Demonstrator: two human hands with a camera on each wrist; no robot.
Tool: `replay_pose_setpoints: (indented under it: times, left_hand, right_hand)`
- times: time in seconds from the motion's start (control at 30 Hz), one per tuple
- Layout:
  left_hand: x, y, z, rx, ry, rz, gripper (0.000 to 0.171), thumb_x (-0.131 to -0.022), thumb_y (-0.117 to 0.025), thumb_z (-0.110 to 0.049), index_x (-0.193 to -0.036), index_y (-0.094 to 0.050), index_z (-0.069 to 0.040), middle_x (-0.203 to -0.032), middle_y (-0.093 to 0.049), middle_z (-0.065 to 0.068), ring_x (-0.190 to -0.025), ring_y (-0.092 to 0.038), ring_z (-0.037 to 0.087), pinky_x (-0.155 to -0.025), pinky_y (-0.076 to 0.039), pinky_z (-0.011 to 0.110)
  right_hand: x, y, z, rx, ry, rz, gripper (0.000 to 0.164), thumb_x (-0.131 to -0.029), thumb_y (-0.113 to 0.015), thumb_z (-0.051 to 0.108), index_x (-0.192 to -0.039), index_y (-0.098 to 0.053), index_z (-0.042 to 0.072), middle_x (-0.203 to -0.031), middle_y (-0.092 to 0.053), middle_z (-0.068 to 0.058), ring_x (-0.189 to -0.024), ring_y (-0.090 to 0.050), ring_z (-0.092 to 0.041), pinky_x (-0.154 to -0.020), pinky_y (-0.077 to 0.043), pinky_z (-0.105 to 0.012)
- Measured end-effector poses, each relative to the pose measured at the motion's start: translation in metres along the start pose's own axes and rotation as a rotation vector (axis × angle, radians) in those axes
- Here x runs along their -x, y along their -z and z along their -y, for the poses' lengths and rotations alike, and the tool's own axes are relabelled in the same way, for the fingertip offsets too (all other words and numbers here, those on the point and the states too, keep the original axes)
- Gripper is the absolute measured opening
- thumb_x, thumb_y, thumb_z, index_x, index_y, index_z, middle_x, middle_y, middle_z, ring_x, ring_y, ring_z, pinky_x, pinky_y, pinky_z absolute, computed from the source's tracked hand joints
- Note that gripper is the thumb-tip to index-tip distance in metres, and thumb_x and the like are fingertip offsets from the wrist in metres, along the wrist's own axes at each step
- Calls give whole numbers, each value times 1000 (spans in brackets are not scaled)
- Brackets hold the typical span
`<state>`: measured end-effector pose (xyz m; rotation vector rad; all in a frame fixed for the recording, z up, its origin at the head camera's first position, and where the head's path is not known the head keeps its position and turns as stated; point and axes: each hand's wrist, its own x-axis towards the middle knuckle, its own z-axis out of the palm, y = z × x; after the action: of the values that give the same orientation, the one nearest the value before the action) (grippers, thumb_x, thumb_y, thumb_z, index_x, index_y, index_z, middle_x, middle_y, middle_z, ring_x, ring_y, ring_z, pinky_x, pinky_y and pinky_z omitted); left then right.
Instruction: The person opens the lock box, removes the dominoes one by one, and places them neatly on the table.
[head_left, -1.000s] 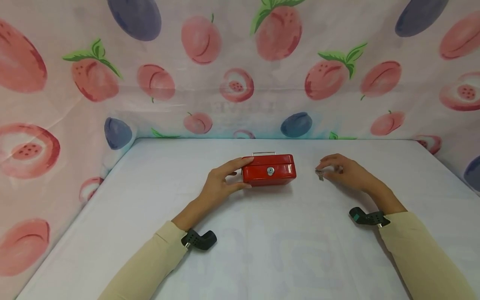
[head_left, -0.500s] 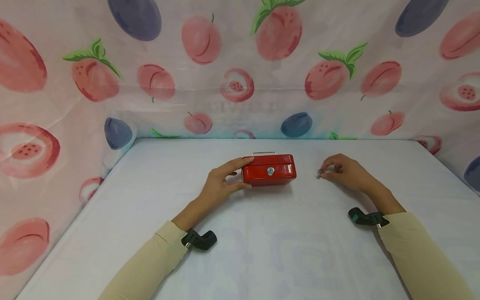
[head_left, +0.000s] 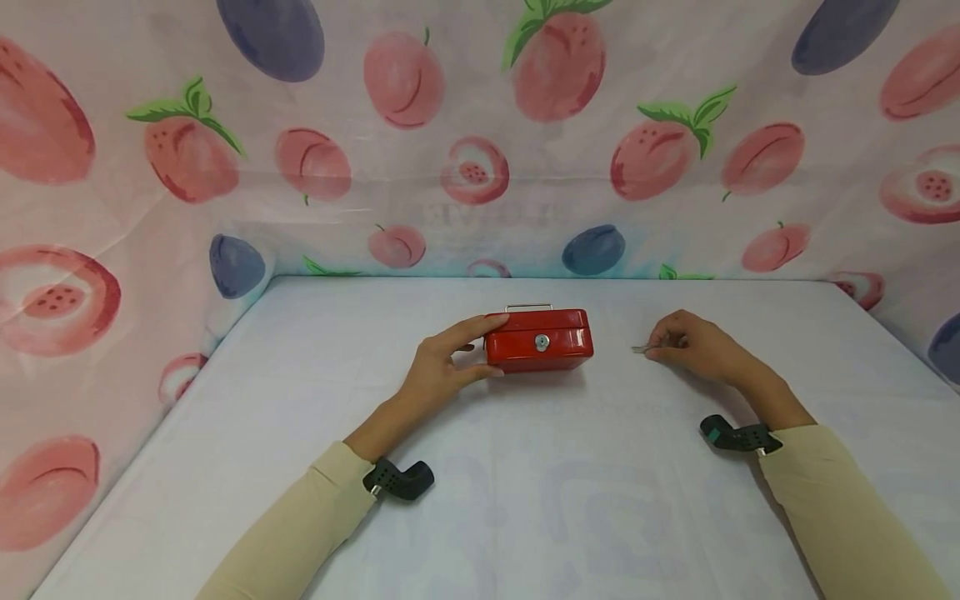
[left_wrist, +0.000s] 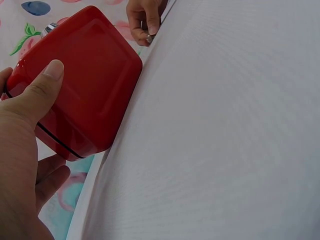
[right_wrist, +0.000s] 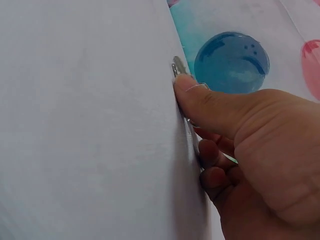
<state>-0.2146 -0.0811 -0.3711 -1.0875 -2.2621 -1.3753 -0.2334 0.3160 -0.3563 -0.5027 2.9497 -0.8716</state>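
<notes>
The left hand [head_left: 435,365] grips by its left end the red box [head_left: 567,343], whose lock [head_left: 542,342] looks to the near side, while the right hand [head_left: 692,343], apart on the right, pinches metal keys [right_wrist: 179,64] pointing leftward to this box.

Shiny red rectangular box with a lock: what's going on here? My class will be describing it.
A person's left hand grips the shiny red rectangular box by its left end, at a flat white tabletop. Its lid is closed, with a round silver metal lock facing the person. Off to the right, the right hand pinches small silver metal keys, pointing toward the box. The keys are not touching the lock.
</notes>
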Motion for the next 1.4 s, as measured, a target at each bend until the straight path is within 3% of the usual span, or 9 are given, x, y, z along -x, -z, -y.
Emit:
replay_pose_setpoints:
  times: [0.17, 0.43, 0.63, 0.77, 0.93, 1.17, 1.4]
  left_hand:
    - [0, 0, -1, 0, -11, -3, 66, -79, -79, -15, -139, -52, -24, -140, -50, -7, -128, -44, 12, -87, -51, 41]
    - [0, 0, -1, -7, -2, 1, 67, -79, -79, -14, -139, -52, -25, -140, -50, -7, -128, -43, 11, -88, -51, 41]
    - [0, 0, -1, -10, -12, -3, 67, -79, -79, -14, -139, -52, -24, -140, -50, -6, -128, -44, 12, -87, -51, 41]
    - [0, 0, -1, -14, -10, -5, 67, -79, -79, -14, -139, -52, -25, -140, -50, -6, -127, -44, 12, -87, -51, 41]
    - [0, -1, 0, -18, 3, -3, 67, -79, -79, -15, -139, -52, -26, -140, -50, -8, -127, -44, 11, -88, -51, 40]
    - [0, 0, -1, -10, -14, -5, 67, -79, -79, -14, -139, -52, -24, -140, -50, -7, -128, -44, 12, -87, -51, 41]
    - [0, 0, -1, -6, -1, 2, 67, -79, -79, -14, -140, -51, -25, -140, -49, -8, -128, -43, 11, -88, -51, 41]
  right_hand:
    - [2, 3, -2, -15, -10, 22, 16, -90, -69, 21, -100, -67, 9, -101, -61, -6, -98, -52, -26, -89, -44, -48]
    - [2, 7, 4, -50, -87, -12, 23, -94, -63, 32, -105, -70, 12, -106, -65, -7, -104, -52, -29, -76, -47, -39]
    - [1, 13, 16, -151, -104, -75, 32, -93, -63, 37, -108, -69, 9, -111, -65, -8, -114, -50, -29, -89, -43, -51]
    - [-1, 15, 30, -245, -78, -108, 30, -95, -61, 32, -109, -66, 7, -110, -68, -6, -113, -55, -21, -94, -44, -43]
    - [-3, 15, 47, -300, -30, -127, 23, -96, -60, 24, -109, -63, 6, -103, -71, -5, -101, -61, -9, -87, -45, -23]
    - [2, 15, 69, -329, 32, -149, 20, -94, -63, 25, -103, -67, 7, -86, -70, -7, -84, -64, -18, -76, -49, -30]
    - [5, 15, 86, -341, 136, -181, 20, -92, -66, 24, -106, -73, 12, -84, -68, -6, -78, -62, -20, -71, -52, -26]
